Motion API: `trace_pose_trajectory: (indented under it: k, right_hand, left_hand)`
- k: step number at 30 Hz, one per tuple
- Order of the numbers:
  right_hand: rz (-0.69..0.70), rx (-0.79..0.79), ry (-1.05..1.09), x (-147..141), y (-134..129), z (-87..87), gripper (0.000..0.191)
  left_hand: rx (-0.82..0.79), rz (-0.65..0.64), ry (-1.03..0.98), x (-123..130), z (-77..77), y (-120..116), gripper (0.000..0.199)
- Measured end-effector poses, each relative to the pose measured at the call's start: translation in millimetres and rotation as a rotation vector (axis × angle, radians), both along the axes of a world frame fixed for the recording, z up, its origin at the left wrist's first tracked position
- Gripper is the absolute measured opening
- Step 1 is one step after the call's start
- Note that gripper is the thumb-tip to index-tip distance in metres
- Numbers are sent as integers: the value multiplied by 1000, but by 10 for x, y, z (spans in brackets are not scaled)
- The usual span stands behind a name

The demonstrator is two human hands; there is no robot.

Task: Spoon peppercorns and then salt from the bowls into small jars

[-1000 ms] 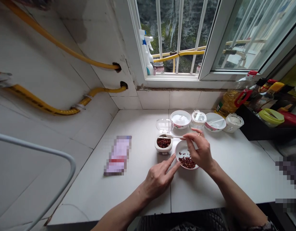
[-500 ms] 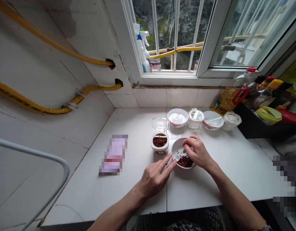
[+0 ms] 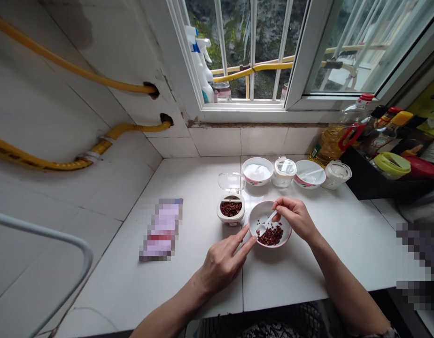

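My right hand [image 3: 295, 217] pinches the handle of a small white spoon [image 3: 267, 225], its bowl end down inside a pink-rimmed white bowl [image 3: 252, 217]. Reddish-brown peppercorns [image 3: 271, 235] lie in the bottom of that bowl, with a few scattered up its side. Stretched fingers of my left hand [image 3: 226, 256] rest against the bowl's left rim; this hand is open. Just left of the bowl stands a small white spice jar [image 3: 231, 218] with its clear lid [image 3: 231, 181] raised, filled with similar peppercorns.
Along the back stand a bowl of white grains [image 3: 257, 172], a lidded jar [image 3: 284, 172], a bowl with a white spoon [image 3: 310, 175] and another lidded jar [image 3: 337, 175]. An oil bottle [image 3: 331, 136] and sauce bottles fill the right corner. A blurred purple packet [image 3: 164, 230] lies left.
My right hand has shifted slightly right and turned, so the spoon and more of the peppercorns now show. My left hand stays at the rim. The whole view has shifted a little.
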State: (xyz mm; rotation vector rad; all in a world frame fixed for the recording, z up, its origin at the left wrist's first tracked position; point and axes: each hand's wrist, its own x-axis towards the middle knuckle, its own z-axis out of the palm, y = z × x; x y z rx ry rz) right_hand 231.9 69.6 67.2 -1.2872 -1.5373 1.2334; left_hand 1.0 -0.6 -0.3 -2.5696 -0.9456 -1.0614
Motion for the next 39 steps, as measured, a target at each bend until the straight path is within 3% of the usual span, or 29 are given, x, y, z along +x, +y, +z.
trace_pose_trajectory:
  k: [16, 22, 27, 30, 33, 36, 39]
  right_hand:
    - [-85, -5, 150, 49, 74, -21, 18]
    - [-98, 51, 206, -151, 117, 79, 26]
    - [-55, 302, 42, -414, 113, 113, 19]
    - [38, 641, -178, -488, 89, 50, 13]
    - [155, 941, -333, -466, 58, 20, 21]
    - [148, 1065, -388, -373, 44, 68, 25]
    - [88, 1090, -373, -237, 73, 129, 22]
  left_hand:
    - [45, 1, -36, 47, 29, 38, 36]
    - [78, 15, -33, 65, 46, 49, 35]
    - [93, 39, -8, 67, 25, 51, 36]
    - [114, 47, -15, 83, 35, 58, 36]
    - [135, 55, -21, 102, 63, 67, 34]
    - [152, 56, -17, 104, 82, 73, 32]
    - [147, 61, 16, 89, 75, 71, 31]
